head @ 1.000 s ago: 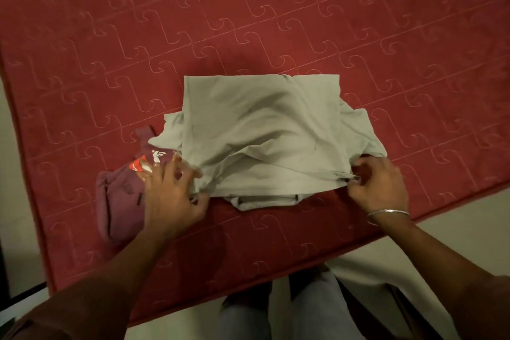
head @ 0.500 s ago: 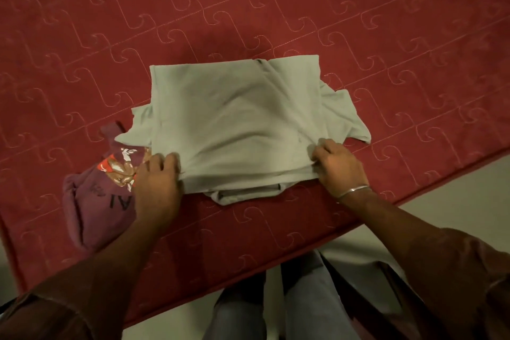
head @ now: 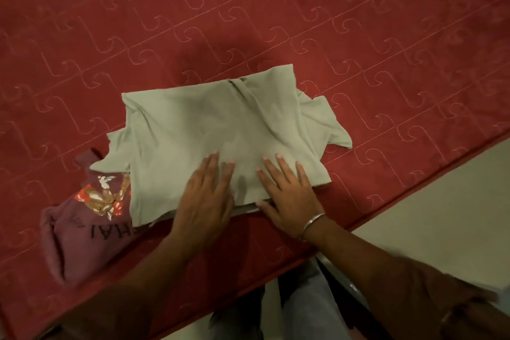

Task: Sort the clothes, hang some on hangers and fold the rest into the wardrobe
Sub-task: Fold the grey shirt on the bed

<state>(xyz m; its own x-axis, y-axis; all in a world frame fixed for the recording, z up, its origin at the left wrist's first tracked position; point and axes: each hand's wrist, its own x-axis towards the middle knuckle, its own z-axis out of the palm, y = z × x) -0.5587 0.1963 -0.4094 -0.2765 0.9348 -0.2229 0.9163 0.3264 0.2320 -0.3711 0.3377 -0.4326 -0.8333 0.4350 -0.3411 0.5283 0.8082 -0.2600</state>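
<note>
Seen from above, two forearms reach forward from the bottom edge. The left hand (head: 205, 196) and right hand (head: 287, 192), a metal bangle (head: 313, 225) on its wrist, lie palm down side by side, fingers straight and gripping nothing, pressing the near edge of a folded pale green shirt (head: 209, 130). The shirt rests on a red quilted bed (head: 248, 8), overlapping a maroon printed shirt (head: 82, 232) at left.

A pale grey-green t-shirt (head: 215, 135) lies folded into a rough rectangle at the centre of the frame, its fabric creased, with sleeve flaps sticking out at its left and right edges. At lower left, a maroon garment (head: 82, 232) with a red and white printed graphic lies crumpled, its upper right part tucked beneath the t-shirt.
</note>
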